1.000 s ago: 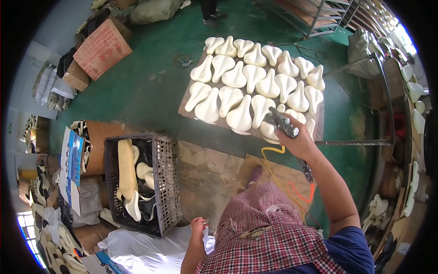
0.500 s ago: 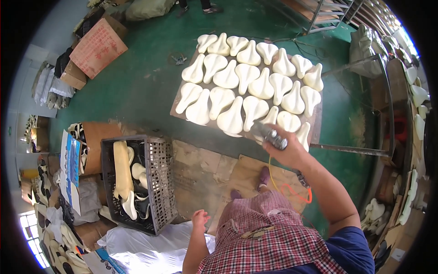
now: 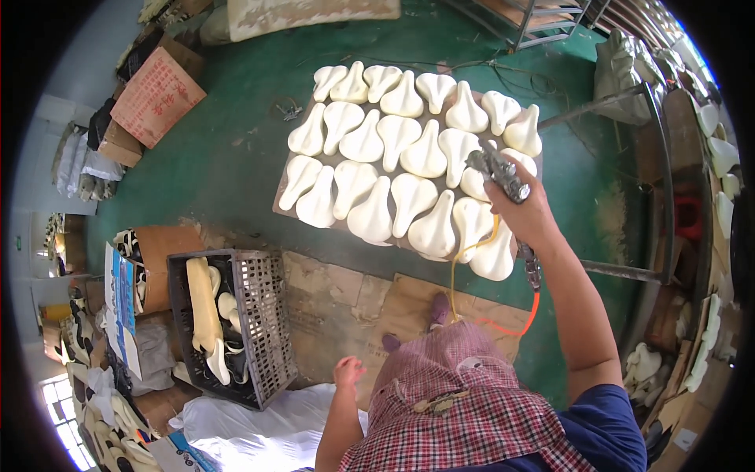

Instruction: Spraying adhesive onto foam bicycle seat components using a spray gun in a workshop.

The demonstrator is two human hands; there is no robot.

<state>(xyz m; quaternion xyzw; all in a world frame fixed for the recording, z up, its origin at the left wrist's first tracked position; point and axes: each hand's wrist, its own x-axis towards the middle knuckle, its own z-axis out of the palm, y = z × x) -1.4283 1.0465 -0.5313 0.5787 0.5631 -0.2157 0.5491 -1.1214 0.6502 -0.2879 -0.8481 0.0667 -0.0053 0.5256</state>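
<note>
In my right hand (image 3: 521, 197) is a metal spray gun (image 3: 497, 171), with my fingers wrapped around it. A yellow hose (image 3: 454, 271) and an orange hose (image 3: 519, 329) trail below the gun. Its nozzle end is above the right part of a board covered in rows of cream bicycle saddle pads (image 3: 399, 135), hiding part of some of them. The pads lie close together, their narrow ends pointing in alternating directions. My left hand (image 3: 348, 371) hangs low beside my checked apron (image 3: 448, 385), holding nothing, its fingers loosely apart.
A black plastic crate (image 3: 263, 322) with saddle parts stands at the left, next to a cardboard box (image 3: 177, 267). White sheeting (image 3: 244, 429) lies in front of it. A metal frame (image 3: 657, 181) stands right of the board. Cables (image 3: 511, 79) run over the green floor behind.
My right hand has moved the spray gun farther away, from the front row to the middle rows at the right. The board has shifted left in view. My left hand stays low.
</note>
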